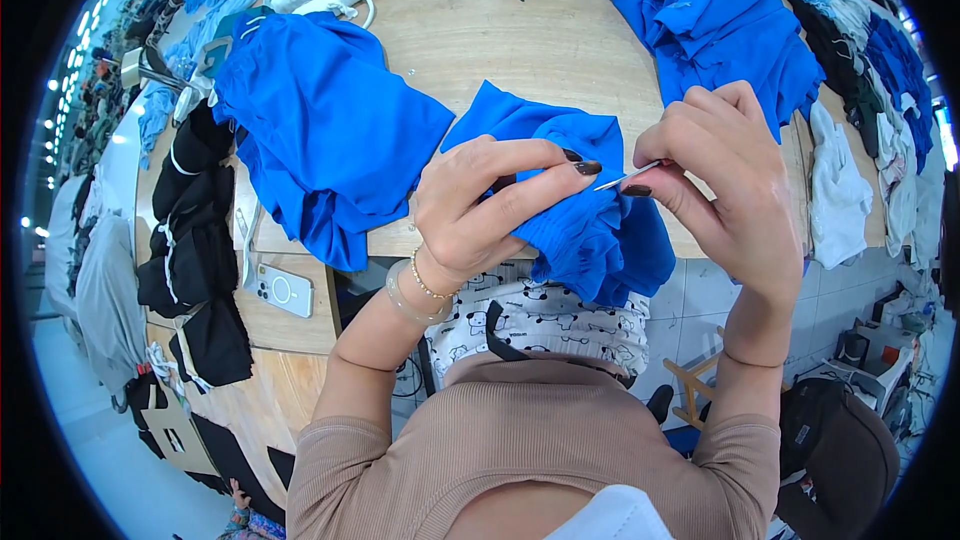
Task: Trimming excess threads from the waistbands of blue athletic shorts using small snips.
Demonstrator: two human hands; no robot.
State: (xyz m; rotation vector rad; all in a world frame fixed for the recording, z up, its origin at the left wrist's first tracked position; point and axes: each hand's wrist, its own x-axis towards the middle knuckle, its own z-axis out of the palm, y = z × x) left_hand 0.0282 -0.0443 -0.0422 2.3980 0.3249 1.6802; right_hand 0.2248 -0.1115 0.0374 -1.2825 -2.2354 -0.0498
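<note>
A bright blue garment (pixel 590 240) with a gathered band hangs over the table's near edge, above my lap. My left hand (pixel 480 202) is closed, its thumb and fingertips pinching a bit of this blue cloth. Close by on the right, my right hand (pixel 715 185) grips a thin silver pointed tool (pixel 628 175) between thumb and forefinger. The tool's tip reaches to the fingertips of my left hand, at the cloth. Its exact kind is too small to make out, and my fingers hide its other end.
A wooden table (pixel 470 30) spreads ahead. Blue garments lie in a pile at left (pixel 320 120) and another pile at right (pixel 730 30). Tied black cloth bundles (pixel 195 230) and a white phone (pixel 284 290) are at the left. White cloth (pixel 838 185) drapes the right edge.
</note>
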